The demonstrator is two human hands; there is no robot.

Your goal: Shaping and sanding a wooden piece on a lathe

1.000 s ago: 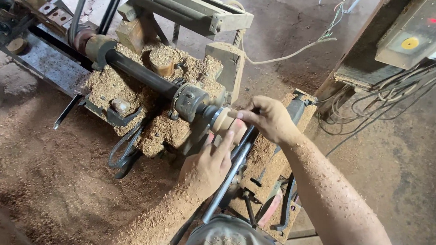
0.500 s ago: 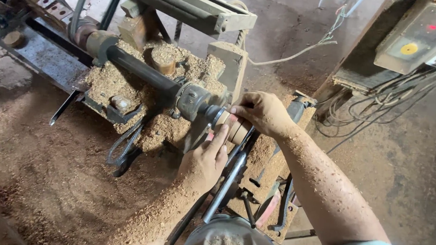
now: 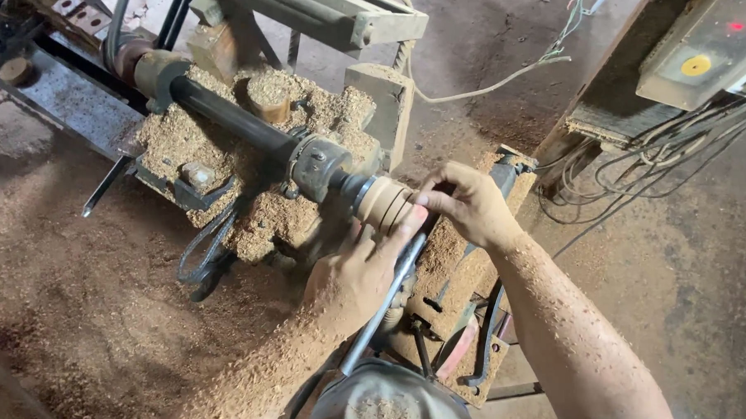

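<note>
A small round wooden workpiece (image 3: 383,203) sits on the end of a lathe spindle (image 3: 321,165), pale and ringed with grooves. My left hand (image 3: 356,275) lies just below it, wrapped around a long metal turning tool (image 3: 382,305) that runs down toward my body. My right hand (image 3: 466,204) is to the right of the workpiece, fingertips pinching the tool's tip against the wood. Both forearms are coated in sawdust.
Heaps of sawdust (image 3: 249,205) cover the lathe bed and the floor. A dark shaft (image 3: 227,118) runs up-left from the chuck. A control box with a yellow button (image 3: 699,56) and loose cables (image 3: 639,177) stands at the upper right.
The view has shifted slightly; the lathe sits a little further left and lower in frame. Both hands stay at the workpiece, the left sliding slightly down along the tool.
</note>
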